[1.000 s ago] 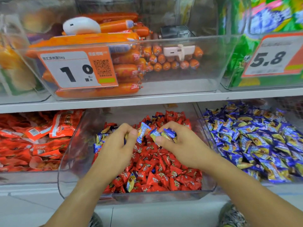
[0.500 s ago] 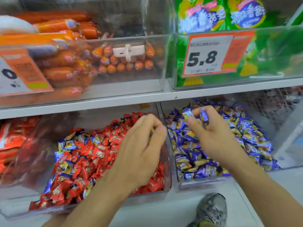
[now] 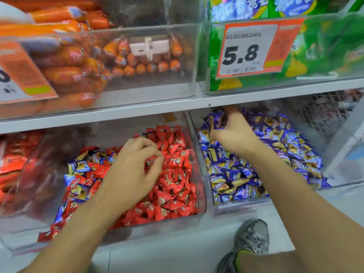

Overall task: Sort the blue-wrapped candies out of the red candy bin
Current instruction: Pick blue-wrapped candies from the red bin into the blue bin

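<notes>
Head view, lower shelf. Red candy bin [image 3: 199, 170] sits at centre; blue candy bin [image 3: 214, 196] directly at its 3 o'clock, walls almost touching.

Left hand [image 3: 130, 174] hovers over the red pile, fingers [image 3: 155, 152] loosely curled with thumb near forefinger. I can't tell whether a wrapper sits between them; the palm side is hidden.

Right hand [image 3: 234, 134] reaches deep into the blue bin toward 12 o'clock, fingertips down among the wrappers. Motion blur there; whether the fingers are spread or pinching a candy I cannot tell.

Blue-wrapped candies [image 3: 78, 166] left to sort: a cluster along the red bin's 9 o'clock side, running down toward 7 o'clock, mixed among red candies [image 3: 173, 174].

Handling judgement: pieces look light, small, pillow-shaped, with slick crinkly film. They should shift and slide under any push. Best hold is probably a pinch on a crimped wrapper end or across the body, thumb against forefinger. Several can likely be gathered at once, though a loose handful may spill.

Above: sausages [image 3: 65, 75] at 10 o'clock, price tag [image 3: 248, 50] at 1 o'clock. Shoe [image 3: 252, 239] on the floor at 5 o'clock.
</notes>
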`<control>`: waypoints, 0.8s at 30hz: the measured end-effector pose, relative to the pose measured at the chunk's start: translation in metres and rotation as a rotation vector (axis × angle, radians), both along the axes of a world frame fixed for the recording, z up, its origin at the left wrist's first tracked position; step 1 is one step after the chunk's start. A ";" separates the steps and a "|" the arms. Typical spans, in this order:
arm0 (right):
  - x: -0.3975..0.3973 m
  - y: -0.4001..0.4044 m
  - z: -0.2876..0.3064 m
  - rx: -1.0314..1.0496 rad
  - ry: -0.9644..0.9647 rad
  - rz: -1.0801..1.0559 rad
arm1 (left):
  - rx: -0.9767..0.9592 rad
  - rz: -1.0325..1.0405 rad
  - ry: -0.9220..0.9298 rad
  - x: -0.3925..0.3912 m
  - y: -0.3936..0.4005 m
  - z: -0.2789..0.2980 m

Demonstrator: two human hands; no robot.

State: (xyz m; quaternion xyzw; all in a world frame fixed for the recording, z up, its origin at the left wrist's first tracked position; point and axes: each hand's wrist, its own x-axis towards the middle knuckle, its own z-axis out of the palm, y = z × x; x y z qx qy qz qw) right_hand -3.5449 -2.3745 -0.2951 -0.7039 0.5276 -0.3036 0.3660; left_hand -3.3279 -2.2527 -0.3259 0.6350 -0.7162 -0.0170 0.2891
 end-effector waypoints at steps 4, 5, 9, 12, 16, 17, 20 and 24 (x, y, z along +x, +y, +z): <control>0.019 0.011 -0.003 -0.133 0.231 0.106 | 0.270 0.094 -0.089 0.062 0.026 -0.005; 0.022 0.014 -0.003 -0.163 0.251 0.105 | 0.332 0.104 -0.133 0.073 0.030 -0.006; 0.050 0.033 0.001 -0.381 0.226 0.015 | 0.590 0.176 -0.234 0.104 0.038 -0.016; 0.079 0.046 -0.002 -0.518 0.204 0.192 | 0.648 0.155 -0.135 0.107 0.043 -0.022; 0.126 0.056 -0.026 -0.431 0.397 0.595 | 0.557 0.142 -0.119 0.110 0.048 -0.020; 0.138 0.058 -0.031 -0.418 0.437 0.639 | 0.529 0.144 -0.108 0.111 0.048 -0.018; 0.175 0.060 -0.035 -0.420 0.444 0.688 | 0.482 0.142 -0.078 0.118 0.051 -0.013; 0.213 0.057 -0.045 -0.416 0.556 0.716 | 0.513 0.198 0.021 0.128 0.053 -0.006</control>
